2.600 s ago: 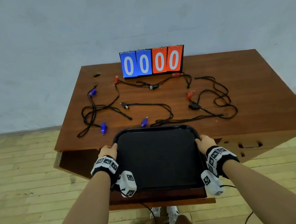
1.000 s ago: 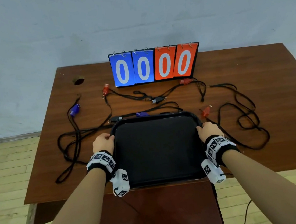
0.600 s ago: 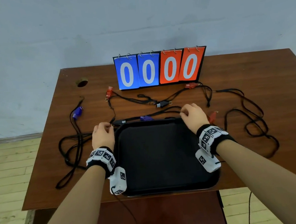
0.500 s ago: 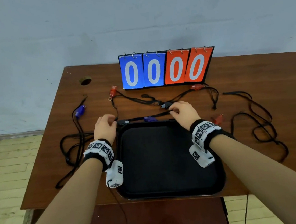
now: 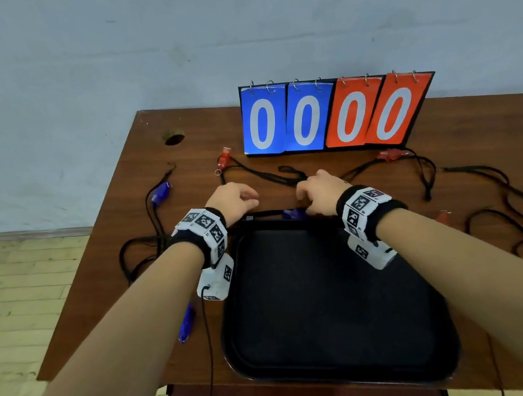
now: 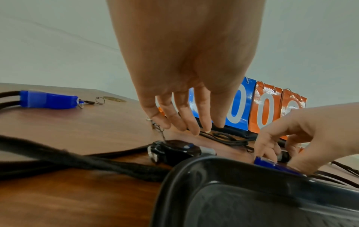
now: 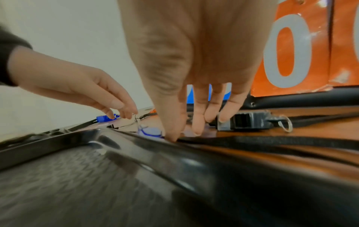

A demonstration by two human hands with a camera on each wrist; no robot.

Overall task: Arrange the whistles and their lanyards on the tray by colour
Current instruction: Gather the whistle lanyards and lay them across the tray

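Whistles and black lanyards lie scattered over the wooden tabletop (image 5: 133,275), none of them on the black tray (image 5: 329,303), which sits at the near edge with its floor bare. Just beyond the tray's far rim, the right hand (image 5: 321,193) reaches down with its fingers pointing at the tabletop; thumb and fingertips (image 7: 196,127) touch a blue whistle (image 5: 294,213) lying against the rim, but whether this grip has closed on it I cannot tell. A dark grey whistle (image 7: 248,121) with a split ring rests just behind those fingers.

The left hand (image 5: 233,200) hovers beside the tray's far left corner, its grip loose and holding nothing, fingers (image 6: 186,121) hanging relaxed above a black whistle (image 6: 172,150) that lies touching the tray's corner.

Another blue whistle (image 5: 161,192) lies well to the left on a lanyard, and a third (image 5: 186,323) rests just left of the tray, near the left forearm. One red whistle (image 5: 224,159) sits near the left end of the flip scoreboard (image 5: 338,114), a second (image 5: 389,154) below its right end, and a third (image 5: 442,216) shows to the right of the tray beside the right forearm. Loops of lanyard (image 5: 512,203) trail across the right side of the tabletop. The scoreboard stands upright at the far edge, showing two blue and two orange zeros.
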